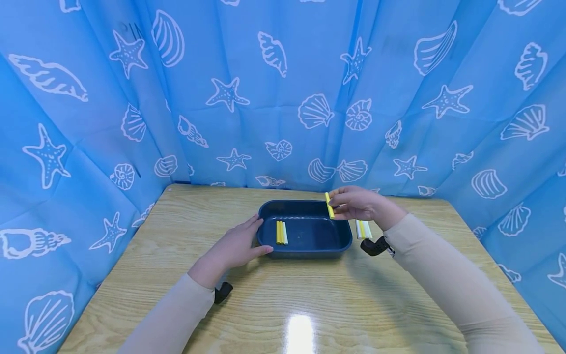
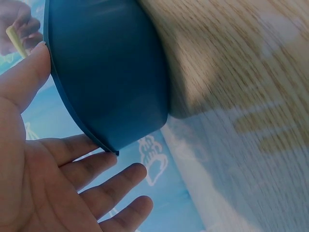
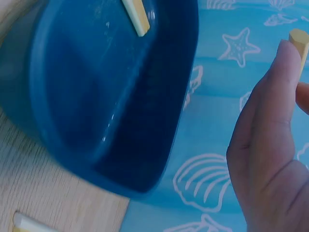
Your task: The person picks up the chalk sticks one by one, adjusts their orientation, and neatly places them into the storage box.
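Right hand: A person's right hand (image 1: 353, 204), at the far right corner of the tub, pinches a yellow stick (image 1: 329, 206) between thumb and fingers.
Yellow stick: Seen from the head, it overlaps the tub's far right rim; the right wrist view shows it apart from the tub, against the curtain, and reveals a flat, many-sided end that the head view is too distant to show.
Left hand: The left hand (image 1: 239, 243) spreads around the left end of the tub, thumb on the near side. The left wrist view adds what the head view half conceals: the thumb and two fingertips at the rim, the other two fingers stretched out beyond it.
Dark blue tub: The tub (image 1: 316, 237) sits on the table, its inside visible from the head and right wrist; the left wrist view shows its smooth outer wall.
Sticks in the tub: Two yellow and one white, the inside sticks (image 1: 281, 233) lie side by side toward the left; the right wrist view catches only their ends.
Sticks outside: White and yellow table sticks (image 1: 363, 229) lie just right of the tub, partly in the right wrist view.
Setting: A wood-grain table (image 1: 265, 305) before a blue curtain (image 1: 292, 59) of white shells and starfish.
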`<state>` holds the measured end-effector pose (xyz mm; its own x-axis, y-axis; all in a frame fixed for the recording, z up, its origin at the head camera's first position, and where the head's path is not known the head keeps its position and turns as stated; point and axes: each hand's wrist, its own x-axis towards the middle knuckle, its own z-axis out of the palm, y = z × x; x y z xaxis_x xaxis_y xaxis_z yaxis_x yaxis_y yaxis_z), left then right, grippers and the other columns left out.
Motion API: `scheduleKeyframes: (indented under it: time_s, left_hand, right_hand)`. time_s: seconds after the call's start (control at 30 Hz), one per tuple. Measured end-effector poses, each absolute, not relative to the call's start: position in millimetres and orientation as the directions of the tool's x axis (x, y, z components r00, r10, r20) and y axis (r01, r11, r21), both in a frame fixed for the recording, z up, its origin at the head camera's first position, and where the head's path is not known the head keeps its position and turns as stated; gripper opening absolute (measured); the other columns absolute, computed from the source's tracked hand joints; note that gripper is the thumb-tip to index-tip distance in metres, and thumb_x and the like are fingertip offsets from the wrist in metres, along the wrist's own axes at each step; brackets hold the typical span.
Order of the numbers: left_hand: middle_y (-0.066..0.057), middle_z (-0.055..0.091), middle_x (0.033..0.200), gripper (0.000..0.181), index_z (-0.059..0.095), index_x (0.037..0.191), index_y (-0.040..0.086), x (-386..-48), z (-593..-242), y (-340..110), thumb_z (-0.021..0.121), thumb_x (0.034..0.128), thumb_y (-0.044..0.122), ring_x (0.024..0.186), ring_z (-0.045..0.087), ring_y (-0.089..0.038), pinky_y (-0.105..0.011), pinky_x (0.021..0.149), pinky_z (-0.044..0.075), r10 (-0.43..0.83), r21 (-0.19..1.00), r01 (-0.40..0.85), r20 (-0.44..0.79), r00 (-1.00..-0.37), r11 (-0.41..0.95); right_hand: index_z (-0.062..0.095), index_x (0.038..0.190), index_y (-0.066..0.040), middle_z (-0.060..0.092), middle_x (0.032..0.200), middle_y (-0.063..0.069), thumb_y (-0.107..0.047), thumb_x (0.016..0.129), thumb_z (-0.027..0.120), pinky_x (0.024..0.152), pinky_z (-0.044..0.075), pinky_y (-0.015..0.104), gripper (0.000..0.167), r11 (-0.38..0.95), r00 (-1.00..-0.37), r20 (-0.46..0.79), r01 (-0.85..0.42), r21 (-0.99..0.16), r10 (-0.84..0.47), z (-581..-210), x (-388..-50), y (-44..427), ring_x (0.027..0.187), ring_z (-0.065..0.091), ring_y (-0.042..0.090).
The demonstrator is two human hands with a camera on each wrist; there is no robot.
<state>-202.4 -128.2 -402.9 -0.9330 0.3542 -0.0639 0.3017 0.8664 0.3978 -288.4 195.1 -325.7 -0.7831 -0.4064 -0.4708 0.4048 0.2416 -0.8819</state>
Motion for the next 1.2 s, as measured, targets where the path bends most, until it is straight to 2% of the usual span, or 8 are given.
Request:
scheduleKeyframes:
  time_s: [0.23, 0.43, 0.7, 0.97, 1.2]
  left_hand:
    - [-0.016, 0.024, 0.163, 0.087, 0.033, 0.156, 0.003, -202.8, -402.9, -128.5, 0.065, 0.093, 0.054, 0.146, 0.032, -0.037, -0.053, 0.116, 0.032, 0.355, 0.392, 0.303, -0.065, -0.932, 0.868]
    - [-0.014, 0.023, 0.164, 0.089, 0.032, 0.157, 0.005, -204.0, -405.2, -128.9, 0.064, 0.0925, 0.056, 0.146, 0.032, -0.036, -0.053, 0.116, 0.031, 0.347, 0.389, 0.291, -0.08, -0.934, 0.874]
    - [-0.015, 0.023, 0.164, 0.087, 0.032, 0.157, 0.004, -203.8, -404.6, -128.4, 0.066, 0.0931, 0.053, 0.146, 0.031, -0.037, -0.054, 0.116, 0.031, 0.344, 0.402, 0.288, -0.074, -0.936, 0.869]
    - [-0.013, 0.023, 0.164, 0.088, 0.032, 0.157, 0.006, -204.9, -405.6, -127.0, 0.066, 0.0924, 0.055, 0.146, 0.032, -0.036, -0.052, 0.116, 0.031, 0.332, 0.409, 0.273, -0.08, -0.94, 0.871]
    - [-0.013, 0.023, 0.164, 0.088, 0.032, 0.157, 0.006, -205.5, -406.8, -127.6, 0.066, 0.0921, 0.056, 0.145, 0.033, -0.035, -0.052, 0.116, 0.032, 0.326, 0.406, 0.269, -0.077, -0.942, 0.873]
  right_hand:
    - [0.024, 0.15, 0.006, 0.046, 0.113, 0.015, -0.002, 0.099, 0.05, 0.074, 0.059, 0.026, 0.058, 0.247, -0.762, -0.479, 0.411, -0.878, -0.436, -331.4, -291.8, 179.7, 0.087, 0.058, 0.018]
    - [0.037, 0.135, 0.003, 0.049, 0.106, 0.012, -0.001, 0.098, 0.051, 0.073, 0.059, 0.027, 0.04, 0.24, -0.745, -0.493, 0.431, -0.87, -0.449, -336.9, -295.1, 165.1, 0.084, 0.059, 0.018]
    - [0.041, 0.124, -0.002, 0.047, 0.11, 0.015, -0.001, 0.099, 0.052, 0.077, 0.06, 0.028, 0.028, 0.26, -0.708, -0.545, 0.48, -0.838, -0.45, -340.5, -300.4, 143.1, 0.088, 0.058, 0.021]
    - [0.033, 0.139, 0.0, 0.046, 0.11, 0.016, 0.0, 0.097, 0.053, 0.076, 0.06, 0.029, 0.046, 0.316, -0.664, -0.63, 0.546, -0.776, -0.403, -350.3, -315.5, 126.9, 0.091, 0.055, 0.022]
    - [0.044, 0.12, -0.003, 0.049, 0.105, 0.017, 0.003, 0.095, 0.057, 0.073, 0.061, 0.032, 0.029, 0.375, -0.652, -0.664, 0.55, -0.746, -0.365, -366.8, -328.2, 116.7, 0.083, 0.059, 0.023]
